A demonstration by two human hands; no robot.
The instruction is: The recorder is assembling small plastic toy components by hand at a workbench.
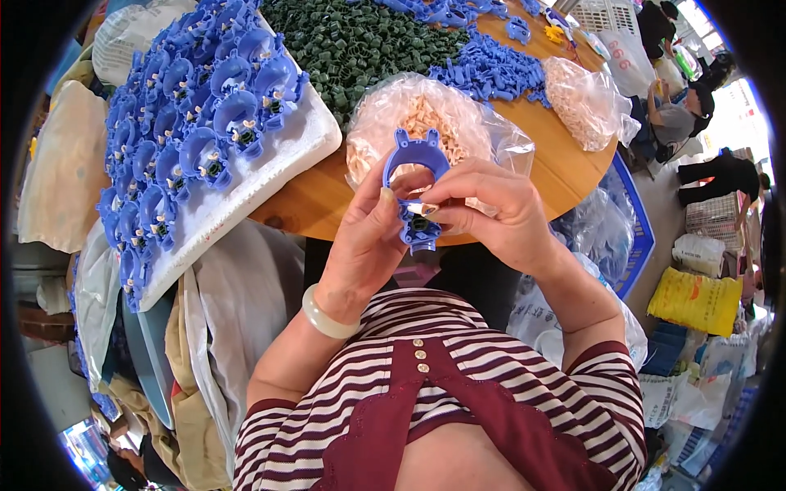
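My left hand (366, 239) is closed on a blue plastic ring-shaped part (417, 150), gripping it by its left side above the table's near edge. Two small lugs top the ring, and dark green bits sit in its lower section. Between the thumb and fingers of my right hand (499, 209) is a small cream-coloured plastic piece (421, 208), pressed against the blue part just below the ring's opening. Right behind my hands lies a clear plastic bag (372, 114) of similar cream pieces.
A white foam board (246, 200) at left carries rows of blue ring parts (201, 154). Dark green pieces (344, 53) and loose blue pieces (499, 72) are heaped on the round wooden table (299, 200). Another bag (581, 102) lies right. Several people are beyond.
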